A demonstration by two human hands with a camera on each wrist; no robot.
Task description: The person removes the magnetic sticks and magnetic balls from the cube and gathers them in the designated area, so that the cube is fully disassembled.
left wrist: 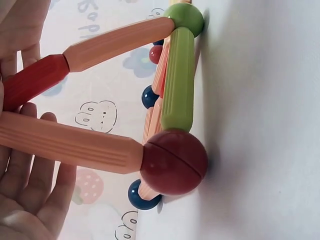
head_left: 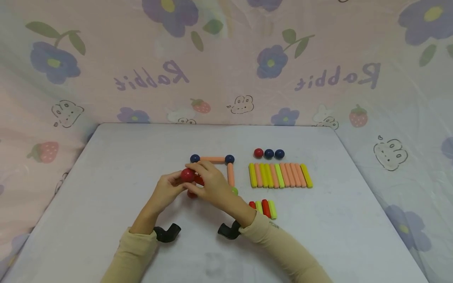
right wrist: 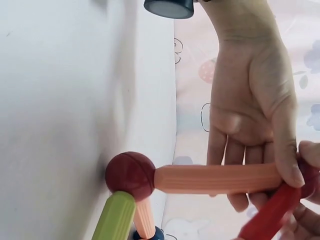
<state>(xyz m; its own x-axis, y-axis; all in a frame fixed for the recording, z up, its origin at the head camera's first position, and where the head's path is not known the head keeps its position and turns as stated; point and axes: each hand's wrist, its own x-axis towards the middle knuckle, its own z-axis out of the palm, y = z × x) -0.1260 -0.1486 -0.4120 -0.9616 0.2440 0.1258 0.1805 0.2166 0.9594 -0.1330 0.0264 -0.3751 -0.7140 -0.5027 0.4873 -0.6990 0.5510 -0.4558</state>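
Both hands meet at a raised red ball [head_left: 188, 175] over the left side of a ball-and-stick frame. The left hand [right wrist: 250, 105] holds the top of an upright orange stick [right wrist: 217, 178], its thumb close under that ball. Thumb and fingers of the right hand [head_left: 214, 182] grip the ball from the other side. A red stick [left wrist: 37, 80] slants from there and meets another orange stick [left wrist: 120, 42], which rises from a green ball [left wrist: 185, 20]. Below, a green stick [left wrist: 179, 80] joins the green ball to a lower red ball [left wrist: 174, 162].
Behind the hands, navy balls [head_left: 229, 159] and an orange stick [head_left: 212, 160] form the frame's far side. To the right lie a loose red ball [head_left: 258, 153], two navy balls [head_left: 274, 153], a row of sticks [head_left: 281, 175] and several shorter sticks [head_left: 266, 208]. Patterned cloth [head_left: 219, 78] surrounds the table.
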